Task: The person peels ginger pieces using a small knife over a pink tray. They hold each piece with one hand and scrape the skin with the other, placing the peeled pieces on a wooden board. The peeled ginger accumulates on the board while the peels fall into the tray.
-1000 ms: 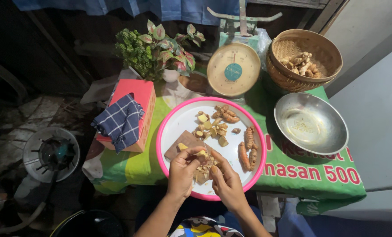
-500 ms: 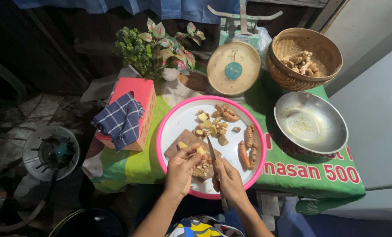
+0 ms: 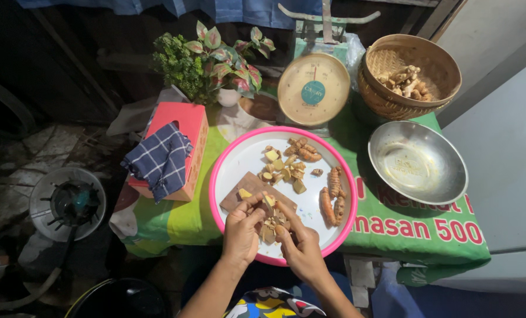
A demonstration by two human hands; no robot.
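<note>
Fingers of the left hand (image 3: 242,231) and right hand (image 3: 301,250) pinch pale-yellow, brown-skinned root pieces (image 3: 269,219) on a small board (image 3: 245,184).

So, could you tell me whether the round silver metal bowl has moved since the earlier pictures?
No. The round silver metal bowl sits beside the pink-rimmed tray, as before.

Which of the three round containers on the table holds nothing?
The steel bowl: bare inside, whereas the wicker basket holds roots and the pink-rimmed tray holds cut pieces.
</note>
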